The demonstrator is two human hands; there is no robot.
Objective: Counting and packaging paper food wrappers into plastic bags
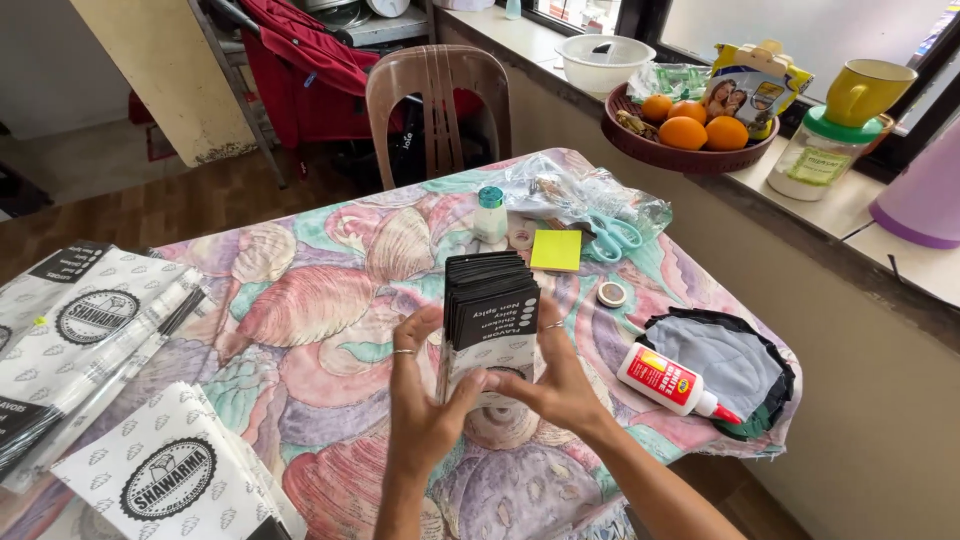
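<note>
Right now I see both of my hands closed around a stack of printed paper pouches [489, 320], black at the top and white lower down, standing upright on the table near the middle of the view. My left hand [420, 400] grips the stack's left edge, thumb [470, 392] across the front and fingers wrapped behind; a ring shows on one finger. My right hand [555, 385] clamps the right edge, its thumb [505, 380] pressing the white front face just beside my left thumb. The stack leans slightly away from me, its black tops fanned toward the far side.

The table wears a cloth with a pastel shell pattern [310, 300]. Just beyond the stack stands a small bottle with a teal cap [490, 213], and to its right lie a yellow sticky-note pad [556, 250], teal-handled scissors [612, 236] and a small roll of tape [611, 294]. A white glue bottle with a red label [672, 383] lies on its side to the right, touching a pile of dark and grey fabric rounds [728, 365]. On the near left are spread more white printed pouches [160, 470]. A brown plastic chair [437, 100] stands at the far side, and on the ledge to the right sits a bowl of oranges [690, 135].
</note>
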